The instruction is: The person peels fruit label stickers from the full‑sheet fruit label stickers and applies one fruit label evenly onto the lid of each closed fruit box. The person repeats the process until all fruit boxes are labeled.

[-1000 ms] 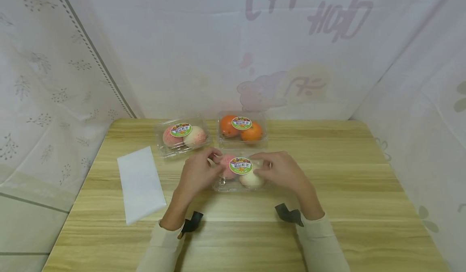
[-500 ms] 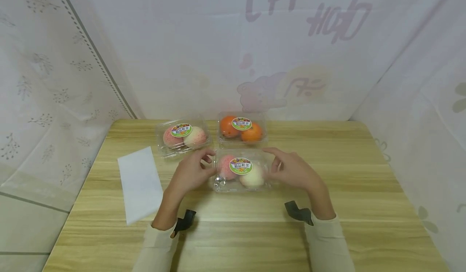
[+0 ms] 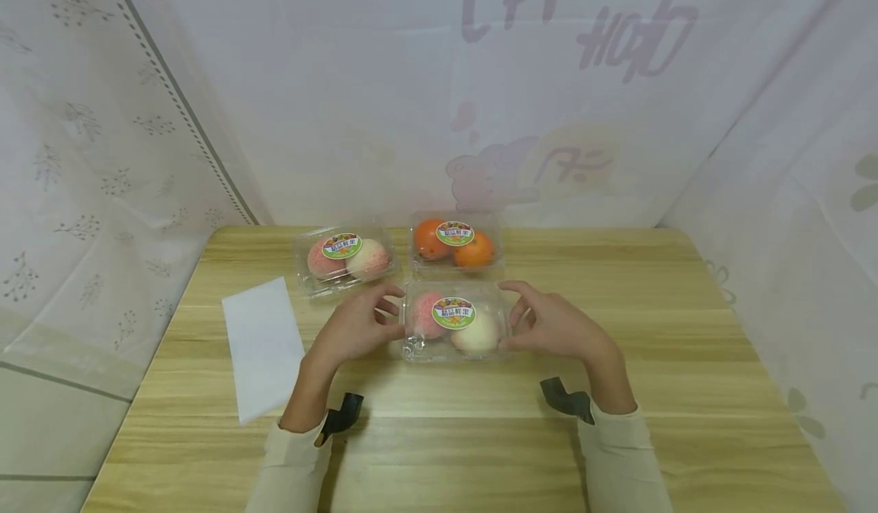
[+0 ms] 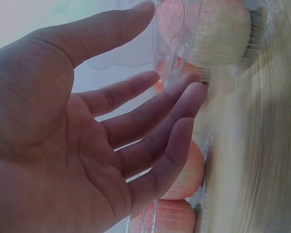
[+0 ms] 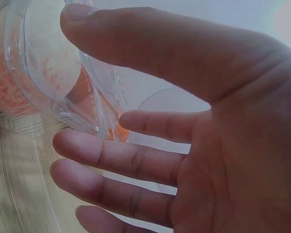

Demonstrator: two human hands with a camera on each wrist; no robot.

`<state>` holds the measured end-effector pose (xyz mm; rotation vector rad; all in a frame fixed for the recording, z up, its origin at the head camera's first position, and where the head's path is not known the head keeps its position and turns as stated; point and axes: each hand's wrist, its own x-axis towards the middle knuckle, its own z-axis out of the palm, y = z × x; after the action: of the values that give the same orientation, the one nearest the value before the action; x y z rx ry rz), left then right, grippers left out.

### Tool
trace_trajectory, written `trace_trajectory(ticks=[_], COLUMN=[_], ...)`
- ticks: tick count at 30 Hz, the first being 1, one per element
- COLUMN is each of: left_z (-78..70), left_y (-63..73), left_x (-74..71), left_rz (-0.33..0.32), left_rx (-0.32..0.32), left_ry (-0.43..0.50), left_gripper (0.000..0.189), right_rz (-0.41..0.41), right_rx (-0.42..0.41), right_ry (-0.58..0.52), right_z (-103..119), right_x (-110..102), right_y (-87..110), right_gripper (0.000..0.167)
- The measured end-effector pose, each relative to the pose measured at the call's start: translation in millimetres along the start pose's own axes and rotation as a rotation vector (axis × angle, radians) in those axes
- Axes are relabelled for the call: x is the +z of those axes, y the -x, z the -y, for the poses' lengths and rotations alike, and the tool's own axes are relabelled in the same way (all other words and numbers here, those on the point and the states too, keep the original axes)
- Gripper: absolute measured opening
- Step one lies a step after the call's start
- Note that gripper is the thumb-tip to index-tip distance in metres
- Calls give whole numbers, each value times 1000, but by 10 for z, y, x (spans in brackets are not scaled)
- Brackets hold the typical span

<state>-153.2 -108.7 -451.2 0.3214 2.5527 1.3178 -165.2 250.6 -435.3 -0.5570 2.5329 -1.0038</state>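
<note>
A clear plastic fruit box [image 3: 446, 345] holding a pink peach [image 3: 427, 316] and a pale one stands near the table's middle, lid down, with an oval green label [image 3: 453, 313] on top. My left hand [image 3: 360, 326] is at its left side and my right hand [image 3: 559, 328] at its right. Thumbs and forefingers reach the box's edges; whether they press on it is hard to tell. In the left wrist view the left palm [image 4: 102, 131] shows loosely bent fingers. The right hand's fingers [image 5: 136, 158] are spread and relaxed in the right wrist view.
Behind stand a second box of peaches [image 3: 345, 261] and a box of orange fruits [image 3: 456, 250], both labelled. White paper [image 3: 264, 349] lies on the wooden table [image 3: 439, 437] at left. Fabric hangs behind and beside the table [image 3: 343, 117].
Both hands have drawn apart, away from the label and outward to the box's two sides. The box has stayed in place.
</note>
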Motion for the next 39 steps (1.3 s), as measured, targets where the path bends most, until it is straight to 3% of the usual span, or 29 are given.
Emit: trace_trajectory(ticks=[7,12,18,28,39], left_z=[40,97,177,179,122], left_y=[12,97,213,335,312], left_x=[52,136,227,360,426], left_rz=[6,-32,-88,-109,-164], left_rx=[16,16,66,89,130], left_ry=[4,-1,21,47,-31], left_gripper=[53,50,49,66,69], right_rz=[-9,-38,-125,-311,-372], right_rx=[3,-37,-85,-145,-175], right_ry=[-40,-18,-11,27,51], right_z=[-30,-101,-166,-178,-185], right_x=[28,93,230,508,589], right_y=[9,56,165,342,388], right_gripper=[87,71,57,60,56])
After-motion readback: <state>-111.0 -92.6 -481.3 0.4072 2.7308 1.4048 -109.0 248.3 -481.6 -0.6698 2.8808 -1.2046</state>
